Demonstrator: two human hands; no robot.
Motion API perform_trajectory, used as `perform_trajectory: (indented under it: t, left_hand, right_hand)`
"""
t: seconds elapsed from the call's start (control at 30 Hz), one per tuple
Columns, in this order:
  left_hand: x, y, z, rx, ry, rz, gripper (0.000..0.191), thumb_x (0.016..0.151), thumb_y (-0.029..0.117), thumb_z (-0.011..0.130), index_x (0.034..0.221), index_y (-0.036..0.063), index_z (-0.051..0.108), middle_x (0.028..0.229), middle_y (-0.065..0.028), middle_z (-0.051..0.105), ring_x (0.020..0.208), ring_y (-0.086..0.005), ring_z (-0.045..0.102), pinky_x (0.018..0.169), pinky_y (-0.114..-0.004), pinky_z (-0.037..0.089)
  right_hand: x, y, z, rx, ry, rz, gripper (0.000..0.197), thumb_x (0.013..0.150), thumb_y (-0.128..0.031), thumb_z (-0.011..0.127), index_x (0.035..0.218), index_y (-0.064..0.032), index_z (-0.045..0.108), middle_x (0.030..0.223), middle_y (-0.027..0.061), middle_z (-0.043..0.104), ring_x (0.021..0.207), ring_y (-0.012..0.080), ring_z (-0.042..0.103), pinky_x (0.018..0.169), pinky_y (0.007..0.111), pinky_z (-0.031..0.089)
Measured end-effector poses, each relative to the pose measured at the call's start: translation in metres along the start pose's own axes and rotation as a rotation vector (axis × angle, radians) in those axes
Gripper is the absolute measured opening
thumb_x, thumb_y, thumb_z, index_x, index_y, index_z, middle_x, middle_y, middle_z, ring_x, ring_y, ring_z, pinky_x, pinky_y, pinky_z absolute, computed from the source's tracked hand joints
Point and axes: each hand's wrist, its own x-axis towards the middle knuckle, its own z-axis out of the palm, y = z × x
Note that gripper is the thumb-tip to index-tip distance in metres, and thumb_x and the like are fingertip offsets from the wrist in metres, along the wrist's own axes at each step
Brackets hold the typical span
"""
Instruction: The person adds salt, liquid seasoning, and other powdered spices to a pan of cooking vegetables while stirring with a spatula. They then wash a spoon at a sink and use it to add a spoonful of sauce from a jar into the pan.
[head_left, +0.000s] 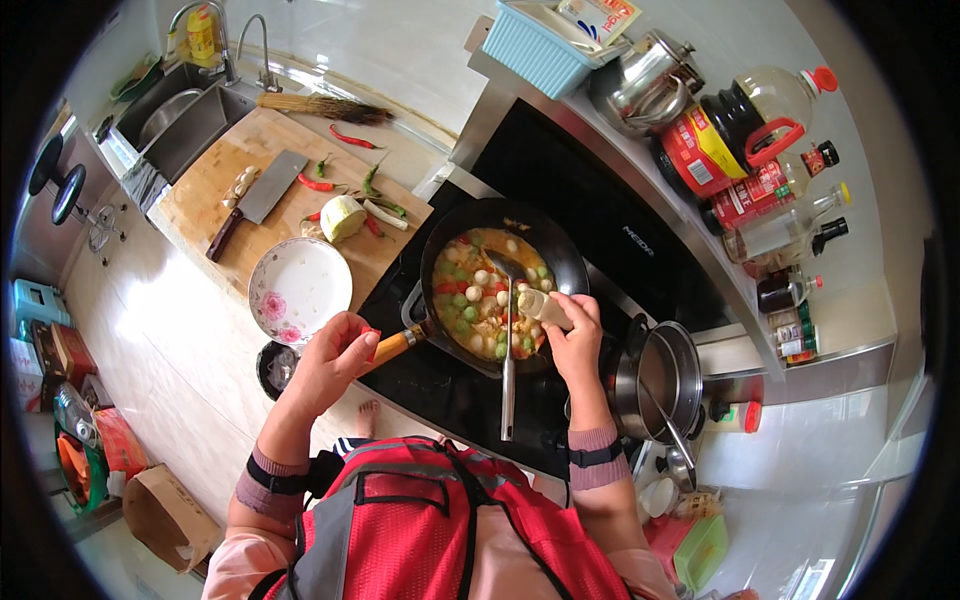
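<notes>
My right hand (576, 337) holds a small seasoning bottle (541, 306), tipped with its mouth end over the wok (566, 262). In the wok sits a stew (487, 311) of pale balls, green pieces and red pepper in orange broth. A metal spatula (509, 352) rests in the stew, its handle reaching over the near rim. My left hand (330, 364) pinches a small red thing (369, 331), probably the bottle's cap. That hand is above the end of the wok's wooden handle (390, 349); whether they touch I cannot tell.
Left of the wok, a cutting board (225, 161) bears a cleaver (274, 187), chillies, garlic and a cut vegetable (343, 218). A flowered plate (300, 285) overhangs its near edge. A steel pot (660, 379) stands right of the wok. Several bottles (780, 202) line the shelf above the stove.
</notes>
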Motion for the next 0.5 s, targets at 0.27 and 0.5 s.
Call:
perform_trajectory:
  t: [0.27,0.5]
  left_hand:
    - [0.001,0.004,0.012,0.025,-0.015,0.067,0.025,0.096,0.025,0.06,0.1,0.001,0.055,0.078,0.0021,0.055,0.07,-0.0052,0.049,0.061,-0.021,0.041]
    - [0.002,0.011,0.026,0.096,-0.056,0.09,0.025,0.095,0.025,0.061,0.1,0.0017,0.055,0.078,0.0018,0.055,0.068,-0.0059,0.048,0.06,-0.021,0.04]
  right_hand:
    - [-0.006,-0.011,-0.008,0.177,0.029,0.084,0.048,0.067,0.006,0.074,0.112,-0.0063,0.067,0.103,0.0081,0.055,0.093,0.0221,0.059,0.081,0.03,0.048]
    - [-0.011,-0.011,-0.011,0.094,0.018,0.05,0.046,0.066,0.004,0.072,0.11,-0.0068,0.067,0.101,0.0123,0.056,0.093,0.0289,0.058,0.082,0.035,0.049]
